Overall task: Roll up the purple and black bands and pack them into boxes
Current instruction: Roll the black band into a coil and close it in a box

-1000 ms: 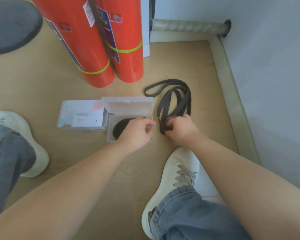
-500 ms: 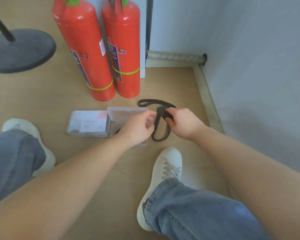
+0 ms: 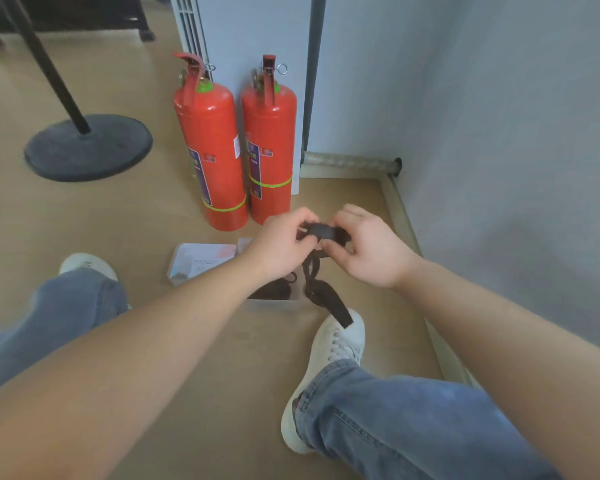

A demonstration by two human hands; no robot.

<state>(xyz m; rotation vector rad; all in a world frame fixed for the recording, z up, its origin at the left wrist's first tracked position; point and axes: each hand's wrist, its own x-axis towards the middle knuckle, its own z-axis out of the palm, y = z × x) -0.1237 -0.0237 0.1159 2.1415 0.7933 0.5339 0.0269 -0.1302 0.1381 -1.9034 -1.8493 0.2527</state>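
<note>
One black band (image 3: 326, 233) is held up off the floor between two hands; the left hand (image 3: 283, 245) pinches its left part with curled fingers, the right hand (image 3: 368, 247) grips its right part the same way, both closed on it; the band's loose loops hang down below the hands, ending just above a white shoe (image 3: 329, 362) at near right. Below the left wrist sits one clear open box (image 3: 274, 297) on the floor, with something dark coiled inside, though what it is cannot be told; just left of it lies one closed box (image 3: 201, 261) with a pale label. Two red fire extinguishers (image 3: 212, 161) stand side by side at the far middle, touching or nearly so; one black round stand base (image 3: 87, 147) lies far left. A second white shoe (image 3: 87, 266) shows at the left; no purple band is discernible.
</note>
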